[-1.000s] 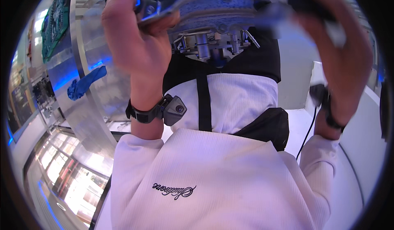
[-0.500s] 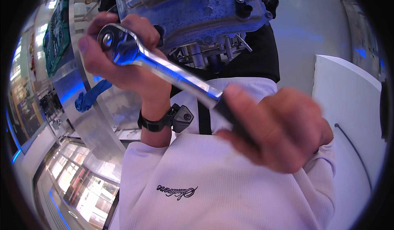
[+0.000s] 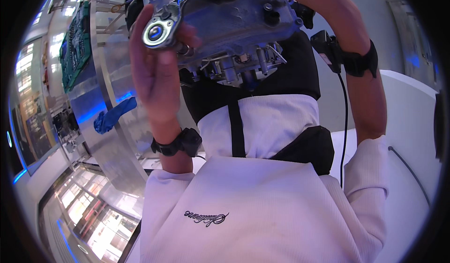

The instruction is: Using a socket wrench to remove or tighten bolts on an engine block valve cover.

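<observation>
A shiny ratchet wrench (image 3: 161,31) lies across the left side of a grey metal engine-like housing (image 3: 229,24), its round head toward me and its handle running up past the top edge. My left hand (image 3: 157,75) is closed around the head, with the thumb below and fingertips showing on the far side. A dark socket (image 3: 183,49) sticks out beside those fingertips; whether it meets a bolt cannot be seen. My right forearm reaches up and over the housing's right side, and its hand lies beyond the upper edge. Bolts and a black fitting (image 3: 272,15) sit on the housing.
On the left, a green tool tray (image 3: 77,47) holds several tools beside a metal frame. A crumpled blue glove (image 3: 112,115) rests on the metal surface. Under the housing, rods and cylinders (image 3: 262,61) project toward me. A black cable (image 3: 345,122) hangs from my right wrist; a white panel (image 3: 408,122) stands at right.
The wrench has swung round, its handle now pointing up instead of toward my lower right. My right hand has gone up out of view. My left hand has shifted right, against the housing.
</observation>
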A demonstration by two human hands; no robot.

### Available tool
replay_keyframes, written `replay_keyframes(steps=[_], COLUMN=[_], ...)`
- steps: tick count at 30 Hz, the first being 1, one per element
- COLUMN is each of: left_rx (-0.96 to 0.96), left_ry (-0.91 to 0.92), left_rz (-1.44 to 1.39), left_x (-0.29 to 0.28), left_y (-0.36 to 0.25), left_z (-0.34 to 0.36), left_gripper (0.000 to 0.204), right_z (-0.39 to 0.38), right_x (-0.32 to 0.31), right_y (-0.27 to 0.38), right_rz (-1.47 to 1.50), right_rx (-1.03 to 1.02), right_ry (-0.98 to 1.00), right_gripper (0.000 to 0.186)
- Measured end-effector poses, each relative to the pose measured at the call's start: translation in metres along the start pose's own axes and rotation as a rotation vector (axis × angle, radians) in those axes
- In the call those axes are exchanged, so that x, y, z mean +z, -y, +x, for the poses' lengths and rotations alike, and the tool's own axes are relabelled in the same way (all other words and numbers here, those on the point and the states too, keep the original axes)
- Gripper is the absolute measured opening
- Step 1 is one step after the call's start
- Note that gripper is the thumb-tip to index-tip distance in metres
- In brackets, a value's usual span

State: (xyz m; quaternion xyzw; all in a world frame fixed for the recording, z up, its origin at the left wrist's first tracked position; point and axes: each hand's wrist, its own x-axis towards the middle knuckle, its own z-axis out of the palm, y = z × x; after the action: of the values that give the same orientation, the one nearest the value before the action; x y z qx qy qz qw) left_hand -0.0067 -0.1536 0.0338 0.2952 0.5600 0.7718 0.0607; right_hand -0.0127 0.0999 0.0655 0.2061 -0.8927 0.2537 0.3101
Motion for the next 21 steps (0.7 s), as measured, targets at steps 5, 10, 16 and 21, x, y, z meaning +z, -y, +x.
replay_keyframes(steps=[5,10,16,21], left_rx=[0.026,-0.166,0.093,0.089], left_ry=[-0.029,-0.155,-0.274,-0.170], left_rz=[0.083,-0.025,0.785,0.656], left_x=[-0.001,0.003,-0.021,-0.016], left_y=[0.004,0.006,0.017,0.012], left_z=[-0.012,-0.003,-0.015,-0.030], left_gripper=[0.047,0.046,0.043,0.038], right_z=[0.050,0.079,0.063,0.035], right_x=[0.012,0.021,0.073,0.071], right_y=[0.036,0.074,0.134,0.164], right_rz=[0.380,0.565,0.120,-0.056], right_rx=[0.177,0.137,0.044,-0.155], right_ry=[0.142,0.524,0.335,0.301], right_gripper=[0.029,0.040,0.059,0.046])
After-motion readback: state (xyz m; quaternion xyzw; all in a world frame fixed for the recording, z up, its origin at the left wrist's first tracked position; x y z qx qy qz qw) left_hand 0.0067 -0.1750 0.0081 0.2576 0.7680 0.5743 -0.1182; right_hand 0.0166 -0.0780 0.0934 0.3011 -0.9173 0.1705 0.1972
